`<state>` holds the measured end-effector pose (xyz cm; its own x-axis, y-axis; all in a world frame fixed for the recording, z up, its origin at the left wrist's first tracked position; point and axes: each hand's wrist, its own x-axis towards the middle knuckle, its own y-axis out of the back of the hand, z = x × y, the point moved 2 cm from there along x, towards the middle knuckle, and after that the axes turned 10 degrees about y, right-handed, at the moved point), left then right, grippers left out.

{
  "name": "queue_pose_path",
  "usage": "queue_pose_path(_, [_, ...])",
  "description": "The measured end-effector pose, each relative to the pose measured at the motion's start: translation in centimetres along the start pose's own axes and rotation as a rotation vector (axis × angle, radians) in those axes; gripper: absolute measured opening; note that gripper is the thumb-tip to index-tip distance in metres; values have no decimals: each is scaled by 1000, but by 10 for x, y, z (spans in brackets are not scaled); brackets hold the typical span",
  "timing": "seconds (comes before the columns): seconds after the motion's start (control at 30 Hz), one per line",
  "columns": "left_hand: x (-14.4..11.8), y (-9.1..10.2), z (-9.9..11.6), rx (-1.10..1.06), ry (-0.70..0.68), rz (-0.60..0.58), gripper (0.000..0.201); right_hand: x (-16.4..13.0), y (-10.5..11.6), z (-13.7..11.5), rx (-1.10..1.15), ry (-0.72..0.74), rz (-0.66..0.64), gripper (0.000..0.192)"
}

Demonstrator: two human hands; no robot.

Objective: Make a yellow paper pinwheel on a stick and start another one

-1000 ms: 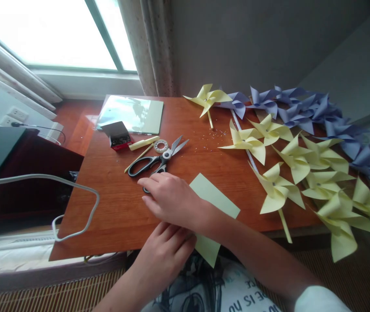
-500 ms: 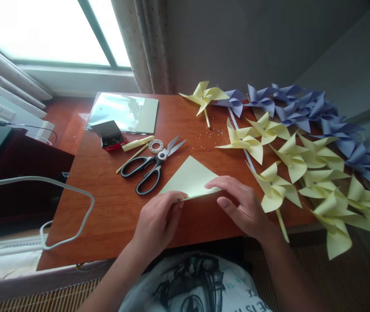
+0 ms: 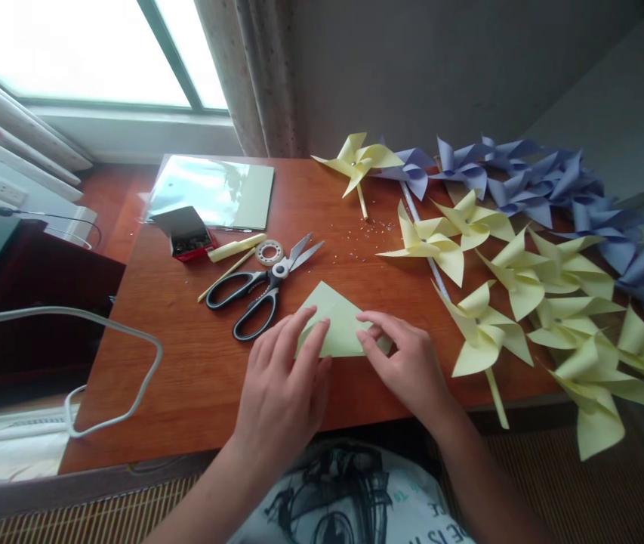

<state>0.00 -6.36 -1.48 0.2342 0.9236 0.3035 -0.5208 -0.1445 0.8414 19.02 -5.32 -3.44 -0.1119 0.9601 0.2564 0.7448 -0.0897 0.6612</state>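
Note:
A pale yellow paper (image 3: 340,321), folded into a triangle, lies flat on the wooden table (image 3: 186,363). My left hand (image 3: 283,385) presses its fingertips on the paper's left edge. My right hand (image 3: 406,363) presses on the right corner of the fold. Black-handled scissors (image 3: 262,291) lie open just left of the paper, untouched.
Several yellow pinwheels (image 3: 485,332) and several blue-purple pinwheels (image 3: 531,181) cover the table's right side. At the back left lie a glossy sheet pack (image 3: 211,193), a small open box of pins (image 3: 186,234), a tape roll (image 3: 269,251) and a yellow stick (image 3: 225,276). A white cable (image 3: 112,332) loops at left.
The paper went from a flat sheet under my right arm to a folded triangle. Both hands have closed in on it, pressing the fold down.

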Motion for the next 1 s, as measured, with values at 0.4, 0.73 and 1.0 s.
queue_pose_path(0.4, [-27,-15,20,232,-110,-282,53,49,-7,-7,-200,285,-227,28])
queue_pose_path(0.73, [-36,-15,23,186,-123,-315,49,72,-31,-31,-382,436,-476,27])
queue_pose_path(1.0, [-34,-17,22,175,-98,-328,59,60,-14,-16,-182,316,-456,28])
